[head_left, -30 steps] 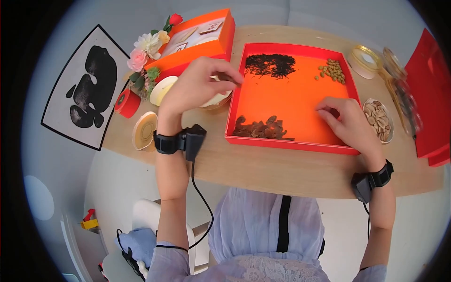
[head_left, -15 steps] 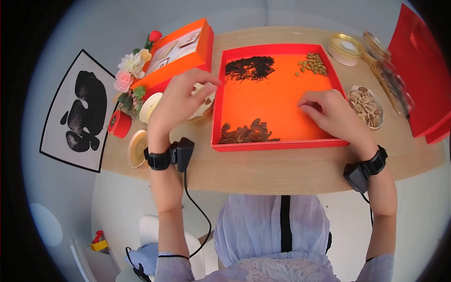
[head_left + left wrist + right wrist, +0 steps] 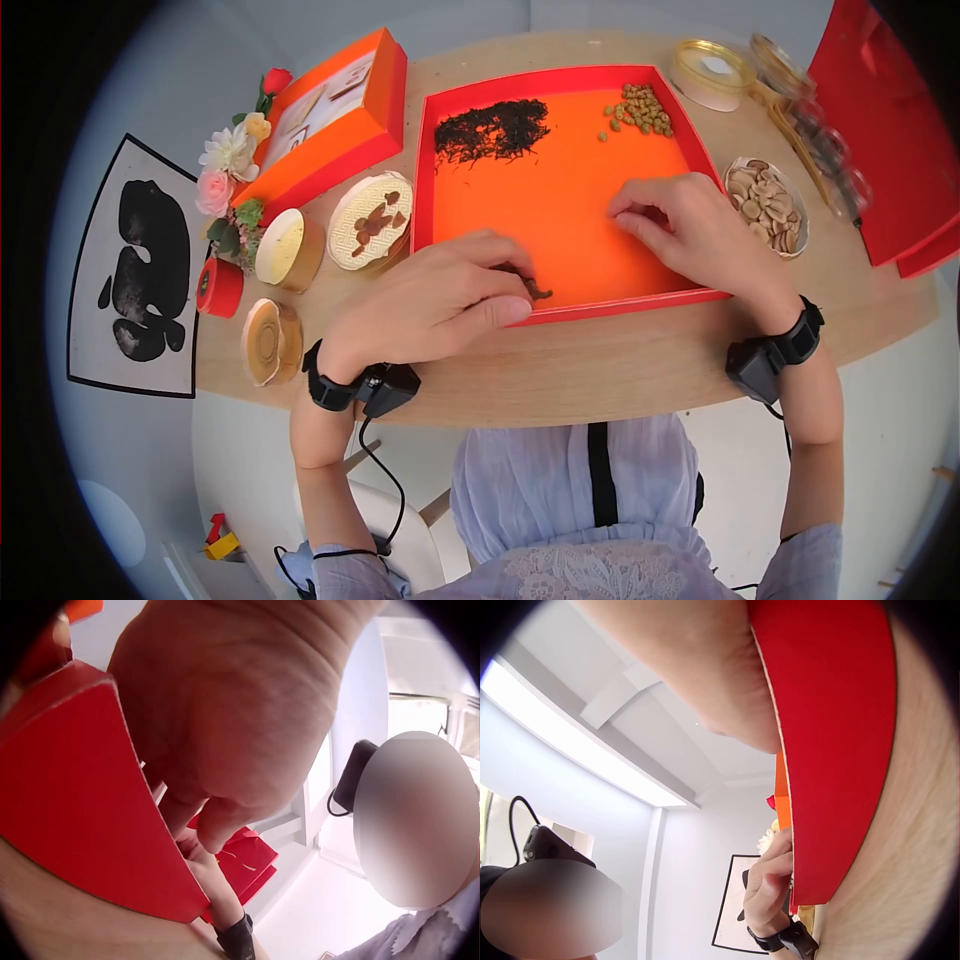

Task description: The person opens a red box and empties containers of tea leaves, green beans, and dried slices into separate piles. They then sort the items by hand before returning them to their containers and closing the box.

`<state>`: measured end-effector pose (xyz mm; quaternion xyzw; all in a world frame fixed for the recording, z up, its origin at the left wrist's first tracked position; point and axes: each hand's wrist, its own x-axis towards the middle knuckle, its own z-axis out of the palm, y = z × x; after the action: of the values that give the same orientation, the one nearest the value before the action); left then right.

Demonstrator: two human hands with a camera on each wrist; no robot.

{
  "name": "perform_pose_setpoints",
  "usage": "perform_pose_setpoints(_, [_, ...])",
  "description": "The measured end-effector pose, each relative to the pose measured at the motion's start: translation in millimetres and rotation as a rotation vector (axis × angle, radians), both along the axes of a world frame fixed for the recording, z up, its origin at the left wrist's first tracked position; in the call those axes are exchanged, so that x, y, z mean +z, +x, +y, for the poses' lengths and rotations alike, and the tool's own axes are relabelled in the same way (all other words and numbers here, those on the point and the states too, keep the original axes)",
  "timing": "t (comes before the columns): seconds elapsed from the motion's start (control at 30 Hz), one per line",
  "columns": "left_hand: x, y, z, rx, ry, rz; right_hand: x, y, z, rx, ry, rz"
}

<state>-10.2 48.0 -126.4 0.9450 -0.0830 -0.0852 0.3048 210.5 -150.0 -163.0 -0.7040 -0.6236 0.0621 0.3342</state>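
In the head view, my left hand (image 3: 440,300) reaches over the near left corner of the red-rimmed tray (image 3: 570,310). Its loosely bent fingers are at the brown flakes (image 3: 541,291), most of which it covers; whether it holds any is hidden. My right hand (image 3: 700,235) hovers over the tray's right part, fingers loosely curled, with nothing visible in them. Dark shreds (image 3: 495,130) lie at the tray's back left and green-brown pellets (image 3: 642,110) at its back right. The left wrist view shows my left hand (image 3: 232,705) beside the tray's red wall (image 3: 90,802).
Left of the tray are a cream lid with brown pieces (image 3: 370,222), round containers (image 3: 290,250), a red tin (image 3: 220,287), flowers (image 3: 230,150) and an orange box (image 3: 330,110). On the right stand a bowl of pale slices (image 3: 765,205) and a gold-rimmed container (image 3: 712,75).
My left hand has moved from beside the tray's left rim down to its near left corner, over the brown flakes. The right hand stays over the tray's right part. The head view has shifted.
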Motion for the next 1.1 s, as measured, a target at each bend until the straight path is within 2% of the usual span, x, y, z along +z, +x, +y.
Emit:
perform_pose_setpoints(0.1, [-1, -3, 5, 0.102, 0.071, 0.063, -1, 0, 1, 0.0, 0.007, 0.003])
perform_pose_setpoints(0.23, [1, -3, 5, 0.1, 0.106, 0.105, 0, 0, 2, -0.002, -0.001, 0.004])
perform_pose_setpoints(0.3, [-2, -3, 4, 0.118, 0.036, -0.052, 0, 0, 2, 0.002, 0.009, -0.001])
perform_pose_setpoints(0.4, [-10, -3, 14, 0.046, 0.061, -0.084, -1, 0, 2, 0.003, 0.017, -0.001])
perform_pose_setpoints(0.63, [-1, 5, 12, 0.032, 0.124, -0.036, 0, 1, 1, 0.015, 0.029, 0.015])
perform_pose_setpoints(0.7, [-3, 5, 11, 0.078, 0.054, 0.047, 0, 1, 1, 0.018, 0.024, 0.038])
perform_pose_setpoints(0.83, [-7, 4, 13, 0.106, 0.011, 0.052, 0, 1, 0, 0.012, 0.003, 0.007])
perform_pose_setpoints(0.9, [-5, 5, 11, 0.165, -0.121, 0.102, 2, 1, 1, 0.011, 0.0, -0.004])
perform_pose_setpoints(1.0, [-2, 5, 10, 0.159, -0.049, 0.04, 2, 2, -2, 0.001, 0.023, 0.016])
perform_pose_setpoints(1.07, [-4, 5, 12, 0.163, -0.052, 0.032, 4, 8, -5, -0.221, 0.186, -0.086])
perform_pose_setpoints(1.1, [-5, 5, 13, 0.17, -0.057, 0.025, 6, 15, -6, -0.219, 0.187, -0.088])
